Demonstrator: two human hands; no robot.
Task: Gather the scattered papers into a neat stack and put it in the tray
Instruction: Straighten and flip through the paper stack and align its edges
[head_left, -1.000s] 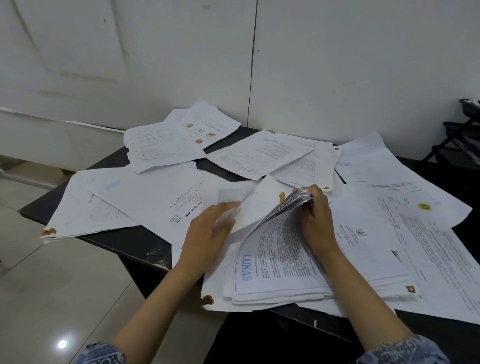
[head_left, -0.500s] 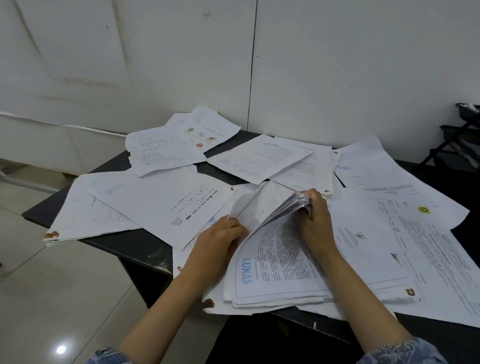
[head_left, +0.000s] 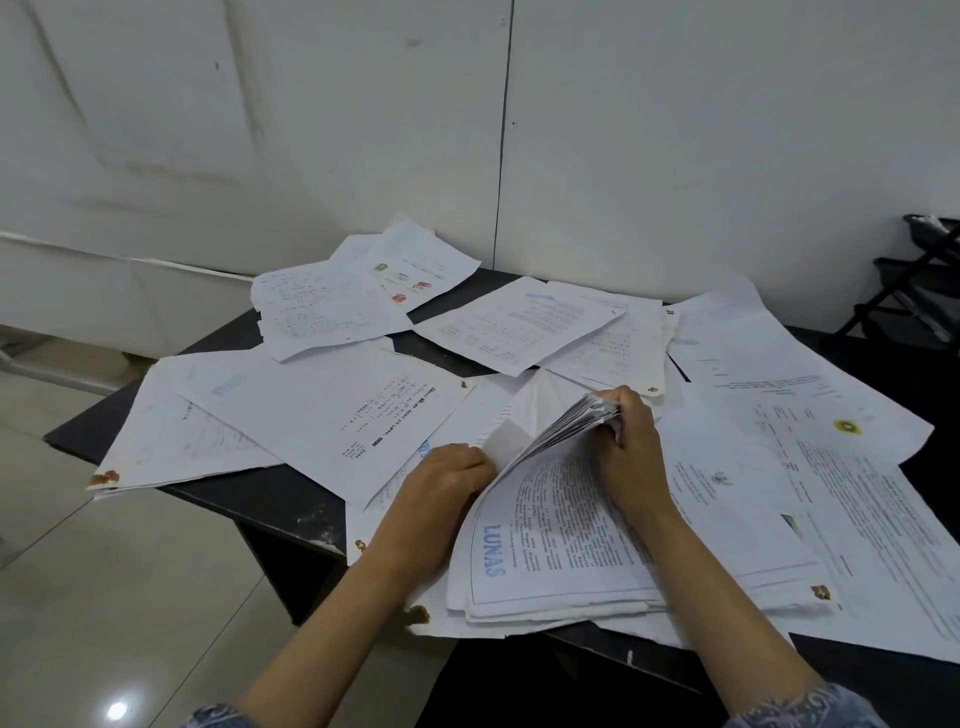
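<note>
— What is the right hand (head_left: 631, 457) doing?

— It pinches the lifted far edge of the stamped "LUNAS" bundle (head_left: 550, 540), fingers curled round the fanned sheets. The left hand (head_left: 441, 486) is beside it, fingers curled under the raised pages at the bundle's left side (whether it actually grips a sheet I cannot tell).

— How should this step go?

— I'd judge it best to let the lifted pages fall flat, square the edges with both palms, then slide neighbouring sheets on top rather than dragging the whole pile.

— And the count?

— Two hands, one thick bundle at the near edge of the black table (head_left: 270, 488), and roughly eight or nine loose sheets or overlapping clumps fanned round it: the upside-down printed sheet (head_left: 332, 415) to the left, the sheet with coloured pictures (head_left: 421, 265) at the back, the crest-marked page (head_left: 810, 410) to the right. A dark rack (head_left: 919, 291) stands far right; no tray is plainly identifiable.
</note>
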